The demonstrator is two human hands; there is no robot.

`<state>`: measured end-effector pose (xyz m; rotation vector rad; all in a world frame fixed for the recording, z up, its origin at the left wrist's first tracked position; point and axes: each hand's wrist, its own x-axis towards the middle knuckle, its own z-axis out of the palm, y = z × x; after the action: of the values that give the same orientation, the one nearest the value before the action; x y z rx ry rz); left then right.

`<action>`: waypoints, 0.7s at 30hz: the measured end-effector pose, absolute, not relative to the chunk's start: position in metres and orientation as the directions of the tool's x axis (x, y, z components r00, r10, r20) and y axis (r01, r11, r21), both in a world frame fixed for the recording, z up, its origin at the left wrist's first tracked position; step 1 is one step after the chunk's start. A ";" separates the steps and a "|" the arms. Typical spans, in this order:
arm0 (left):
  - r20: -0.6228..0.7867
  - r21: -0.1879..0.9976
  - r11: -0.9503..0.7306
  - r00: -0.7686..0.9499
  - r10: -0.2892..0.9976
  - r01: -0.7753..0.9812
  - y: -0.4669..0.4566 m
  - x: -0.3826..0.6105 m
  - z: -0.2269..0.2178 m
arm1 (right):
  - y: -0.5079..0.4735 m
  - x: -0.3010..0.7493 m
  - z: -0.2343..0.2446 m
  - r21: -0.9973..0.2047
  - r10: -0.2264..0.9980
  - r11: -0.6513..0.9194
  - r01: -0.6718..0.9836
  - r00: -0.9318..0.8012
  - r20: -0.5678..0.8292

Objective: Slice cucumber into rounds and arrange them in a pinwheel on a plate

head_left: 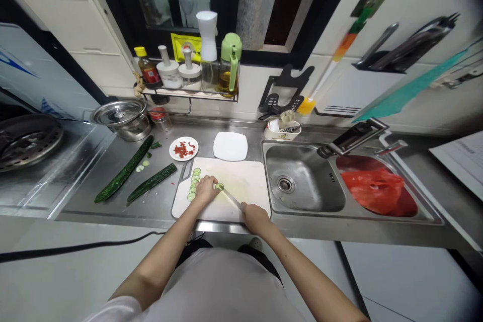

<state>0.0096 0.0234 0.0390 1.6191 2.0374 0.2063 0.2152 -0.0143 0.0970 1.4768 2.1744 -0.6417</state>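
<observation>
On the white cutting board (245, 181), my left hand (206, 190) curls its fingers over a short cucumber piece (219, 186). My right hand (254, 216) grips the handle of a knife (231, 197), whose blade points up-left and meets the cucumber end. A row of cut cucumber slices (193, 183) lies along the board's left side, just left of my left hand.
Two long cucumber pieces (124, 168) (151, 182) lie on the steel counter at left. A small plate of chopped red chilli (183, 149) and a white square plate (230, 146) sit behind the board. A double sink (302, 181) holds a red bag (373, 188). A pot (123, 118) stands far left.
</observation>
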 end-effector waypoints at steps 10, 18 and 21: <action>-0.343 0.540 0.331 -0.157 0.926 0.773 0.028 0.010 0.030 | -0.015 0.214 0.094 -0.129 0.740 0.319 0.939 -0.332 -0.585; -0.331 0.547 0.308 -0.137 0.934 0.778 0.031 0.006 0.028 | -0.012 0.209 0.093 -0.144 0.742 0.325 0.935 -0.346 -0.574; -0.338 0.549 0.306 -0.129 0.932 0.777 0.033 0.005 0.029 | -0.011 0.208 0.095 -0.146 0.740 0.316 0.937 -0.340 -0.581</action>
<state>0.0051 0.0326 0.0293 1.5139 1.9477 0.3166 0.2084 -0.0113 0.0946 1.4880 2.1798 -0.6572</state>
